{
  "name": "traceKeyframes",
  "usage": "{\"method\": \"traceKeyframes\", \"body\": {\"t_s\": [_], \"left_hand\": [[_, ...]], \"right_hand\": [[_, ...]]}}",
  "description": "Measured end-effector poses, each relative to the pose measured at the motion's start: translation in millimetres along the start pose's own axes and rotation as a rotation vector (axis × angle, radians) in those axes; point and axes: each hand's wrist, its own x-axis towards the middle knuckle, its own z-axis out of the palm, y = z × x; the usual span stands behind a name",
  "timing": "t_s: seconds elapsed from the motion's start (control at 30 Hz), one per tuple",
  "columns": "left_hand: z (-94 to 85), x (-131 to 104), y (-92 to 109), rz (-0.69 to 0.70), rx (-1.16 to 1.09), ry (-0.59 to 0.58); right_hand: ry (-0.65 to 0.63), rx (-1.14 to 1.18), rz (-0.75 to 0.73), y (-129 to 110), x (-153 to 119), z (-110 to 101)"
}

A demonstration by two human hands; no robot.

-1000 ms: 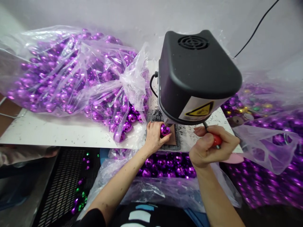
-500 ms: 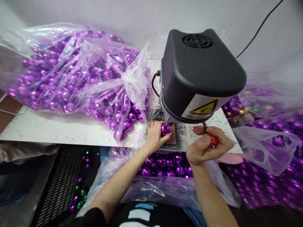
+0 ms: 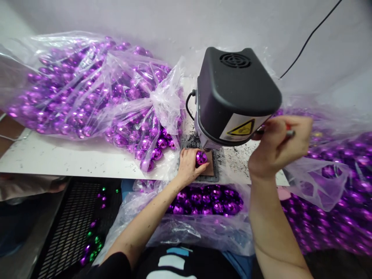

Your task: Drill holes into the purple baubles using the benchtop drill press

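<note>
My left hand (image 3: 188, 166) is closed around a shiny purple faceted ball (image 3: 201, 157), holding it on a brown block (image 3: 208, 167) at the base of a black drill press (image 3: 235, 89). The press's chuck end (image 3: 207, 149) is right by the ball; whether it touches is hard to tell. Off to the right and higher up, my right hand (image 3: 279, 143) grips the press's lever handle (image 3: 290, 132), a rod with a red knob mostly covered by my fingers.
Left on the white table (image 3: 72, 155) lies a knotted clear bag (image 3: 95, 85) full of purple balls. An open bag of balls (image 3: 206, 199) rests at my lap. More bagged balls (image 3: 334, 205) are at the right. A black crate (image 3: 69, 217) holds several small green and purple balls.
My right hand has swung up and to the right with the lever handle. The left hand still holds the ball in the same place. My view has shifted slightly.
</note>
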Motion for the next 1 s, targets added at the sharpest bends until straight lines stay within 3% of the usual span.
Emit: {"method": "traceKeyframes", "body": {"t_s": [0.13,0.3,0.4,0.47,0.53,0.6,0.7,0.87,1.0], "left_hand": [[-17.2,-29.9,13.2,0.028,-0.049,-0.064],[-51.2,-80.2,25.5,0.117,-0.071,-0.258],[-80.4,-86.5,5.3,0.000,0.011,-0.093],[-99.1,-82.8,-19.1,-0.132,0.200,0.102],[-112.0,-77.9,-44.9,-0.255,0.414,0.202],[-116.6,-74.4,-66.2,-0.333,0.533,0.210],[-112.6,-71.7,-85.9,-0.333,0.529,0.130],[-111.6,-68.1,-89.6,-0.238,0.368,0.044],[-122.9,-61.3,-58.7,-0.192,0.294,0.212]], "right_hand": [[0.018,0.041,-0.012,-14.5,37.1,10.3],[0.031,0.059,-0.025,-17.4,37.3,12.3],[0.023,0.050,-0.024,-17.1,35.9,11.3],[0.015,0.051,-0.035,-16.5,36.3,11.6],[0.020,0.056,-0.045,-15.8,36.7,12.7],[0.031,0.058,-0.044,-15.2,36.4,14.1],[0.058,0.065,-0.039,-14.9,35.4,15.4],[0.053,0.079,-0.041,-14.4,35.0,15.0],[0.039,0.069,-0.044,-13.5,35.2,15.1]]}}
